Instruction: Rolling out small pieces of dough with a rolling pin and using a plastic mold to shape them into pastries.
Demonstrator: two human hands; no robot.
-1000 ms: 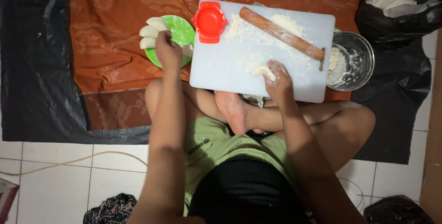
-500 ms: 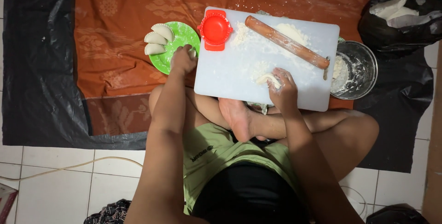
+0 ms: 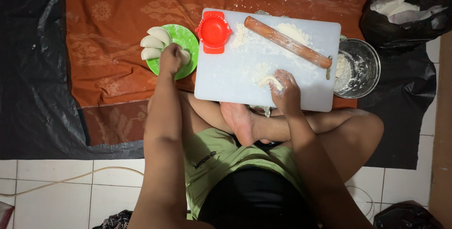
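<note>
Here, left hand (image 3: 170, 59) clamps a dumpling (image 3: 185, 56) — right hand (image 3: 285, 87) apparently pinches dough (image 3: 268, 80).

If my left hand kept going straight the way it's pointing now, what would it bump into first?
The left hand points up across the green plate, holding a folded dumpling. Straight ahead it would probably first meet the row of folded dumplings on the plate's far left side, though height above them is unclear.

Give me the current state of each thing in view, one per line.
Left hand: over the green plate, on a dumpling.
Right hand: pinching dough on the cutting board.
Red press: open, empty.
Rolling pin: lying idle, floured.
Metal bowl: floury inside.
</note>
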